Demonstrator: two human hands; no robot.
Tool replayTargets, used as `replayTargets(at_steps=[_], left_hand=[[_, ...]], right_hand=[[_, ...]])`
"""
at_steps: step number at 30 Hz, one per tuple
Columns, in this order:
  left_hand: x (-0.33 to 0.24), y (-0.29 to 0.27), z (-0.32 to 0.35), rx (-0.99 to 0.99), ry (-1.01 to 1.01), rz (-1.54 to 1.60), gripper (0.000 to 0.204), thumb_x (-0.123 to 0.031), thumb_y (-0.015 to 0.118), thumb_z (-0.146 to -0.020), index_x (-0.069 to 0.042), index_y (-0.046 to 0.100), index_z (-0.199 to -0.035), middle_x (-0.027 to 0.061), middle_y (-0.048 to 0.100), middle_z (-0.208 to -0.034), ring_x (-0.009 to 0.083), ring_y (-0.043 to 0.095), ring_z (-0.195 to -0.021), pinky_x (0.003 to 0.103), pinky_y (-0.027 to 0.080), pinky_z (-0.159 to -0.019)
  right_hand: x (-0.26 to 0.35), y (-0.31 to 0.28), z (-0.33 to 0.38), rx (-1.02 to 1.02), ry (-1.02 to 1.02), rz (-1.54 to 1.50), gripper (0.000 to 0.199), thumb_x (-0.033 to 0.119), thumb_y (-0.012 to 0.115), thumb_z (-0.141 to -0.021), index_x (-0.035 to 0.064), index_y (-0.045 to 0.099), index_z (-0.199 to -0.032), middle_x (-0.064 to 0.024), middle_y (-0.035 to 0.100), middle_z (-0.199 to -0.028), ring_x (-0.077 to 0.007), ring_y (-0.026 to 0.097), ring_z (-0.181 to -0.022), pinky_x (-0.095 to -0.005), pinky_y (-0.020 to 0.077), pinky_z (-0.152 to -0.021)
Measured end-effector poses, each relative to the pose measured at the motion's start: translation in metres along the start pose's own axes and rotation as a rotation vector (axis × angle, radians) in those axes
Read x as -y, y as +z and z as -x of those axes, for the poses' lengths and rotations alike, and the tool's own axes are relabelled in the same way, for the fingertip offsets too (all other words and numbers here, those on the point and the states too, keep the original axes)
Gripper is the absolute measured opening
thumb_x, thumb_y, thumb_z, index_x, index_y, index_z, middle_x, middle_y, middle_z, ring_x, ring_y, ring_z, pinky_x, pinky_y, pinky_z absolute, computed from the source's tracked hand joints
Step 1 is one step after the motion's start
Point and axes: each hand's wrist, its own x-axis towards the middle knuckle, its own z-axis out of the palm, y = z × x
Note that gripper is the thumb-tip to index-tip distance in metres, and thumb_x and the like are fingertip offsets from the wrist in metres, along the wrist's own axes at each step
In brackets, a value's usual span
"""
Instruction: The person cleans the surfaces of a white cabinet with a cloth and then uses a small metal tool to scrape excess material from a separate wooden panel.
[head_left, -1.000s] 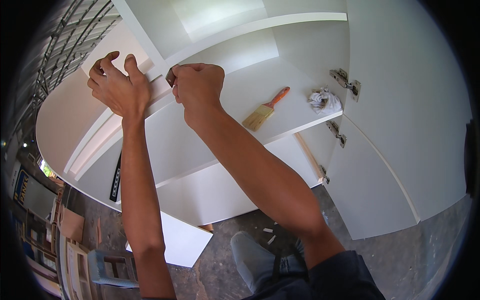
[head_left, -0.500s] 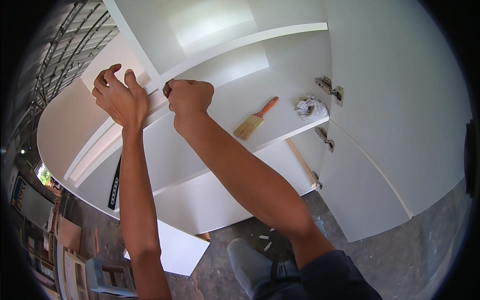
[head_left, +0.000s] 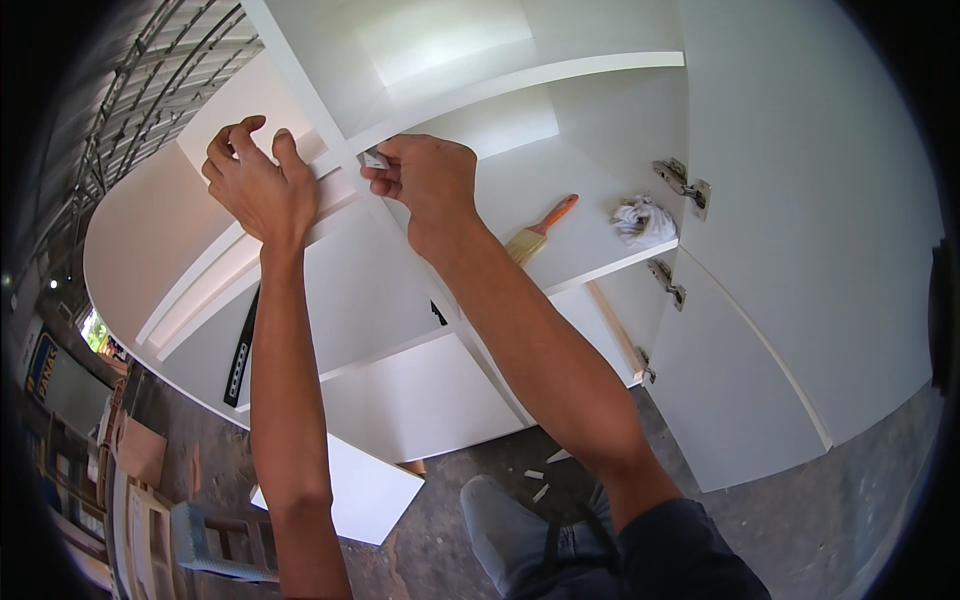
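My right hand (head_left: 435, 180) pinches a small flat, pale grey piece (head_left: 375, 160), possibly a blade, close to the front edge of the white cabinet's upright divider (head_left: 312, 85). The hand's fingertips are partly hidden behind it. On the left side of that divider, my left hand (head_left: 260, 190) is raised with fingers curled but apart and nothing in them. Its palm side is near a white rail (head_left: 330, 190). A paintbrush (head_left: 545, 228) with an orange handle lies on the shelf to the right, its bristles partly behind my right forearm. Beside it sits a crumpled white cloth (head_left: 643, 220).
An open white door (head_left: 800, 200) hangs on metal hinges (head_left: 683, 187) at the right. A black drawer slide (head_left: 242, 350) is fixed inside the lower left. Below lie a white board (head_left: 375, 500) and small offcuts (head_left: 540, 492); a blue-grey stool (head_left: 200, 545) stands at lower left.
My right hand has turned and drawn a little right from the divider, so the pale piece now shows in its fingers. The left hand keeps its pose. The view has shifted slightly.
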Motion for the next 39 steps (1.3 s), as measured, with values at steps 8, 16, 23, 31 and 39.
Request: replayTargets(at_steps=[8, 16, 23, 31, 39], left_hand=[[0.004, 0.002, 0.001, -0.028, 0.000, 0.005, 0.034, -0.025, 0.062, -0.086, -0.009, 0.064, -0.115, 0.0158, 0.055, -0.123, 0.0354, 0.047, -0.116, 0.048, 0.036, -0.100], [0.004, 0.005, 0.004, -0.039, -0.002, 0.033, 0.035, -0.024, 0.063, -0.084, -0.008, 0.064, -0.115, 0.0145, 0.055, -0.123, 0.0349, 0.046, -0.117, 0.047, 0.035, -0.100], [0.008, 0.006, 0.002, -0.046, -0.001, 0.026, 0.035, -0.025, 0.062, -0.083, -0.008, 0.065, -0.114, 0.0150, 0.054, -0.124, 0.0345, 0.046, -0.118, 0.047, 0.035, -0.101], [0.008, 0.011, 0.003, -0.067, 0.039, 0.033, 0.038, -0.025, 0.058, -0.082, -0.006, 0.063, -0.114, 0.0160, 0.052, -0.123, 0.0320, 0.044, -0.114, 0.044, 0.034, -0.097], [0.007, 0.011, 0.003, -0.079, 0.056, 0.022, 0.036, -0.024, 0.059, -0.081, -0.006, 0.064, -0.112, 0.0161, 0.053, -0.121, 0.0317, 0.044, -0.114, 0.044, 0.035, -0.097]], right_hand=[[-0.007, 0.001, 0.007, 0.020, -0.048, -0.093, 0.008, 0.001, 0.064, -0.085, -0.0068, 0.062, -0.087, -0.0120, 0.064, -0.080, -0.0191, 0.061, -0.069, -0.0294, 0.0527, -0.064], [-0.004, -0.002, 0.007, 0.068, 0.035, -0.165, 0.009, 0.001, 0.066, -0.090, -0.0060, 0.063, -0.094, -0.0113, 0.061, -0.092, -0.0190, 0.057, -0.085, -0.0305, 0.0521, -0.079], [-0.007, -0.001, 0.002, 0.091, 0.018, -0.115, 0.008, 0.000, 0.065, -0.091, -0.0068, 0.062, -0.096, -0.0118, 0.060, -0.093, -0.0192, 0.058, -0.084, -0.0305, 0.0527, -0.078], [-0.007, 0.000, 0.005, 0.059, -0.023, -0.117, 0.009, -0.001, 0.066, -0.091, -0.0081, 0.062, -0.095, -0.0136, 0.062, -0.096, -0.0213, 0.060, -0.085, -0.0322, 0.0561, -0.083], [-0.004, -0.003, 0.005, 0.074, -0.019, -0.073, 0.009, -0.001, 0.068, -0.089, -0.0078, 0.066, -0.094, -0.0132, 0.064, -0.093, -0.0212, 0.062, -0.083, -0.0319, 0.0560, -0.081]])
